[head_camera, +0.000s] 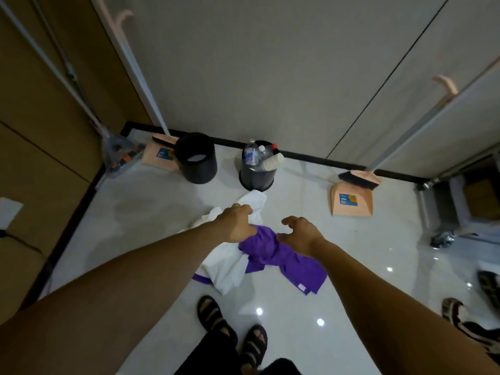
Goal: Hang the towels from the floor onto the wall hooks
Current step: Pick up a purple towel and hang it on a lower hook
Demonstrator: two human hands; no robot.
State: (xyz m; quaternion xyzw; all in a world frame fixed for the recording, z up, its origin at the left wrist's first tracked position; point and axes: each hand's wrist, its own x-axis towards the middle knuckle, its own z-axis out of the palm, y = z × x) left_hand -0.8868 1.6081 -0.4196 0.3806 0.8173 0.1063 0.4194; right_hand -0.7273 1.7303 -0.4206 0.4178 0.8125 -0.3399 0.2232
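Two towels lie crumpled together on the glossy white floor in front of my sandalled feet: a white towel (228,266) on the left and a purple towel (286,262) overlapping it on the right. My left hand (238,223) hovers over the seam between them, fingers loosely curled, at the purple towel's bunched top edge. I cannot tell if it touches the cloth. My right hand (300,234) is spread in a claw just above the purple towel and holds nothing. No wall hooks are in view.
Against the grey wall stand an empty black bin (196,158) and a black bin (257,171) filled with bottles and cups. Pink dustpans with brooms stand at the left (159,155) and right (351,200). A metal cart (460,201) and shoes (460,318) are at the right.
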